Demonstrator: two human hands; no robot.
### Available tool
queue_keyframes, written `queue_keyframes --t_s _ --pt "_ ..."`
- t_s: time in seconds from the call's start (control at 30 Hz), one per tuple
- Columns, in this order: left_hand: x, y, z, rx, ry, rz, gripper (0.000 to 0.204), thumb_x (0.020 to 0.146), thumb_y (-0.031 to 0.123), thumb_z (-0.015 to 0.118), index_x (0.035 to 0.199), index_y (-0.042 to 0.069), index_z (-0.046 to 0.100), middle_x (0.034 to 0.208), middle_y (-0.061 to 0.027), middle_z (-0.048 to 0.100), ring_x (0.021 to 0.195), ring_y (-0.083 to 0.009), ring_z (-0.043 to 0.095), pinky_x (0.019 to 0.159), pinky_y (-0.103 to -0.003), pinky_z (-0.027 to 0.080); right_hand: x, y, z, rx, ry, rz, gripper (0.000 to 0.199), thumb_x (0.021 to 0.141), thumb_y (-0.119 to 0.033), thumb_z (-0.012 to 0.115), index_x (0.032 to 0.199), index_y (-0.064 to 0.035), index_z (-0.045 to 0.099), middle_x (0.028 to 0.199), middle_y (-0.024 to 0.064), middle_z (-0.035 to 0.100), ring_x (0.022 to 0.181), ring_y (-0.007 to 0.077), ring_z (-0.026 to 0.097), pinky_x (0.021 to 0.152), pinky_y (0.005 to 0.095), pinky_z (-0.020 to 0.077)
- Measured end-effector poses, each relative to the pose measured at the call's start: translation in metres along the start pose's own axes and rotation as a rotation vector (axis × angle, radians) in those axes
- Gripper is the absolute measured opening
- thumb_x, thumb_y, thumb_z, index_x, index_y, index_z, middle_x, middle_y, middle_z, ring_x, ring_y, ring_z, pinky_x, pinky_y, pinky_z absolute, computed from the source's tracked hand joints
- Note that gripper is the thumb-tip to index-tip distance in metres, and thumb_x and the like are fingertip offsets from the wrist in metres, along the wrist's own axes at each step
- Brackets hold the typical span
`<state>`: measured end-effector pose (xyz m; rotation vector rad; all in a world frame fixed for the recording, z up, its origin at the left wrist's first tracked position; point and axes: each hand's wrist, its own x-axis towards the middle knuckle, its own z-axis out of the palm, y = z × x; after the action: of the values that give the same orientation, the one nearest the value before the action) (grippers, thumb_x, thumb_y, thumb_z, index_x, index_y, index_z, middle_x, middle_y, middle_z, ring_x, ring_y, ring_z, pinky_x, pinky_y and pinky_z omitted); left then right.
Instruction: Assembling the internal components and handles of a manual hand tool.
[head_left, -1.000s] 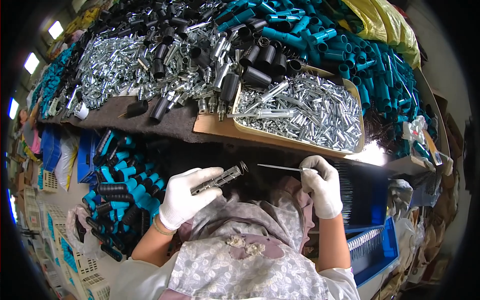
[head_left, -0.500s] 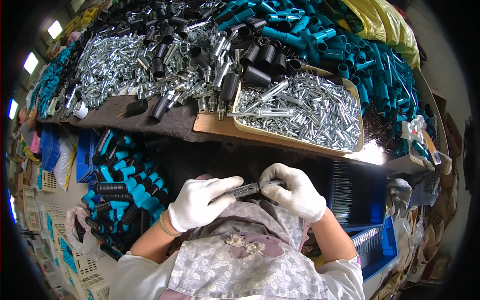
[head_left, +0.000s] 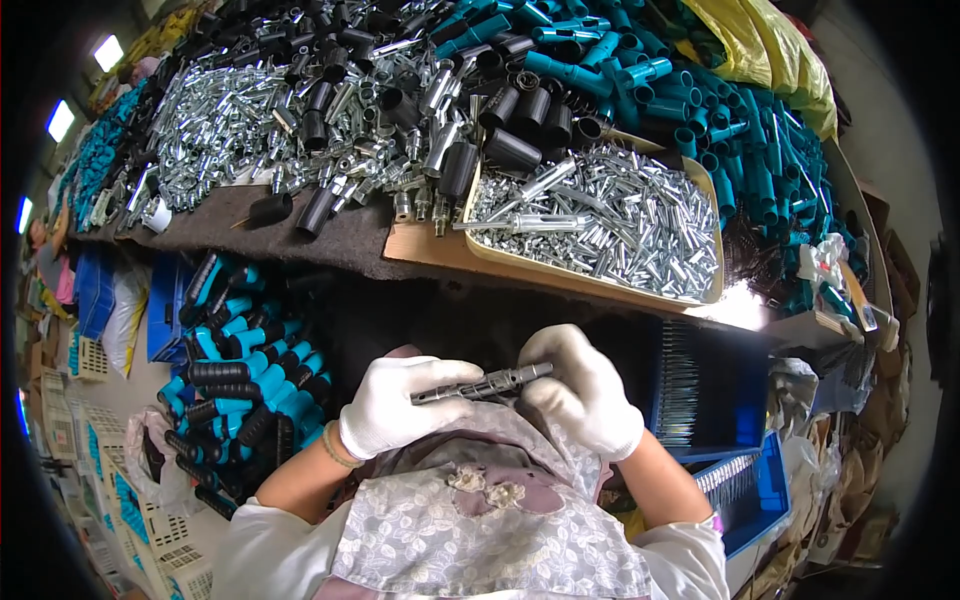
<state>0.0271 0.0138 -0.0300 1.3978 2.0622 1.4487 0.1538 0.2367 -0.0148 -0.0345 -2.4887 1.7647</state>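
Currently mid-assembly: left hand [head_left: 395, 405] clenched on the dark metal rod [head_left: 480, 384] held level over the lap, right hand [head_left: 580, 385] closed around its far end, likely seating a pin, so next needs a straight axial push.

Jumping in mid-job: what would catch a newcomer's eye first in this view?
Two white-gloved hands meet low in the middle: the left hand and right hand both hold a dark metal rod above a lace-patterned lap. Above them a wooden tray on the bench is heaped with shiny metal pins. Behind it, black tubes and teal tubes lie piled.
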Motion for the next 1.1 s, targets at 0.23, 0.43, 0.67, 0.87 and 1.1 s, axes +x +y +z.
queue_keyframes --t_s 0.23,0.43,0.67,0.87,1.1 --pt "0.001 0.000 0.003 0.021 0.052 -0.018 0.033 0.074 0.011 0.083 0.105 0.003 0.072 0.090 -0.0122 0.073 0.075 -0.0277 0.069 0.070 -0.034 0.054 -0.017 0.013 0.020 0.064 0.147 -0.065 0.033 0.086 -0.005 0.066 0.118 0.0026 0.061 0.108 0.0160 0.063 0.097 0.0266 0.064 0.089 0.0338 0.0511" --pt "0.002 0.001 0.003 0.092 0.034 -0.027 0.032 0.075 0.009 0.081 0.105 0.002 0.071 0.087 -0.0129 0.071 0.073 -0.0265 0.069 0.068 -0.033 0.054 -0.021 0.013 0.031 0.097 0.128 0.017 0.039 0.088 -0.006 0.066 0.125 0.0033 0.059 0.111 0.0168 0.064 0.100 0.0280 0.065 0.089 0.0352 0.0523" --pt "0.004 -0.005 0.008 0.196 0.059 0.053 0.029 0.076 0.015 0.081 0.103 0.008 0.072 0.074 -0.0076 0.066 0.064 -0.0258 0.065 0.062 -0.035 0.051 -0.017 -0.008 0.021 0.243 0.064 0.303 0.037 0.095 -0.005 0.060 0.130 0.0050 0.057 0.114 0.0154 0.069 0.105 0.0184 0.066 0.095 0.0297 0.0517" --pt "0.010 -0.006 0.010 0.282 0.043 0.080 0.028 0.073 0.014 0.082 0.099 0.009 0.073 0.077 -0.0071 0.068 0.063 -0.0261 0.065 0.056 -0.034 0.052 -0.011 -0.006 0.011 0.224 0.015 0.316 0.036 0.094 -0.016 0.061 0.124 0.0037 0.061 0.111 0.0202 0.070 0.103 0.0299 0.068 0.093 0.0352 0.0514" --pt "0.010 -0.004 0.002 0.173 0.062 0.048 0.032 0.072 0.006 0.082 0.102 0.002 0.072 0.078 -0.0129 0.068 0.062 -0.0276 0.066 0.056 -0.033 0.052 0.015 -0.042 -0.080 -0.368 0.096 0.182 0.034 0.088 -0.021 0.066 0.117 -0.0027 0.068 0.104 0.0186 0.071 0.099 0.0330 0.069 0.090 0.0400 0.0534"
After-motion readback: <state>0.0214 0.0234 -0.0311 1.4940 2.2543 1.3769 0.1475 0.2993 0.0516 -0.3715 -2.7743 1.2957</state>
